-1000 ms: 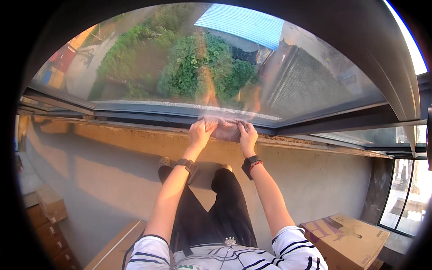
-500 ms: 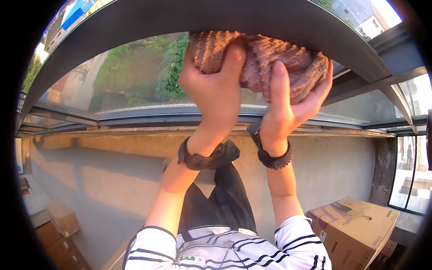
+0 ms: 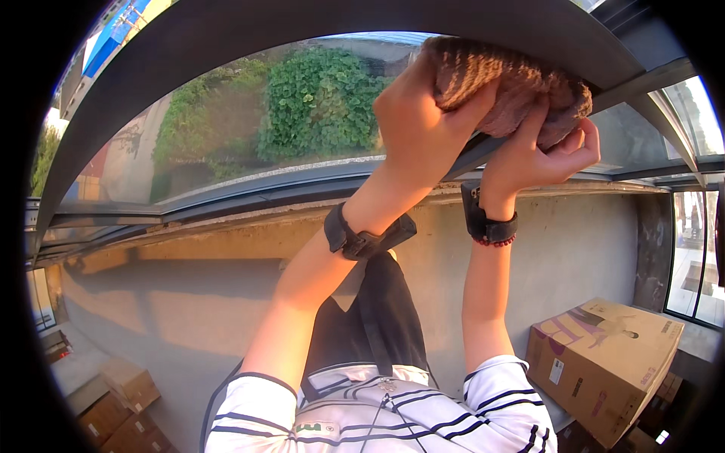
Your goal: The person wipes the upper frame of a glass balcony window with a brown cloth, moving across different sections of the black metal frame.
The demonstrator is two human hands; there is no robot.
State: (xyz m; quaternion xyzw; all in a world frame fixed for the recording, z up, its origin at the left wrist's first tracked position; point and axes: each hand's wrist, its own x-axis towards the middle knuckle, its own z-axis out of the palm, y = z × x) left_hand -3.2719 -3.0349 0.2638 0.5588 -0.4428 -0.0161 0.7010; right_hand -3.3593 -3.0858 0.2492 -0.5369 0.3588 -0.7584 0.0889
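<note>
A bunched, fluffy brownish-pink cleaning cloth [image 3: 521, 87] is pressed against the underside of a dark window frame bar [image 3: 362, 19] at the top. My left hand [image 3: 427, 113] grips the cloth's left part, thumb across its near face. Lower and to the right, my right hand [image 3: 540, 155] pinches the cloth's near right part with curled fingers. Both hands are closed on the same cloth, and the fingertips behind it are hidden. Each wrist wears a black strap, and a red bead bracelet [image 3: 495, 241] circles the right wrist.
Below the bar is a glass pane [image 3: 219, 121], with green bushes outside. A sill [image 3: 249, 204] runs beneath it above a grey wall [image 3: 211, 302]. A large cardboard box [image 3: 604, 362] stands at lower right, smaller boxes [image 3: 128, 385] at lower left. Dark frame members cross at right.
Both hands have shifted right along the bar with the cloth. My right hand's fingers have curled in more, and the cloth looks more bunched.
</note>
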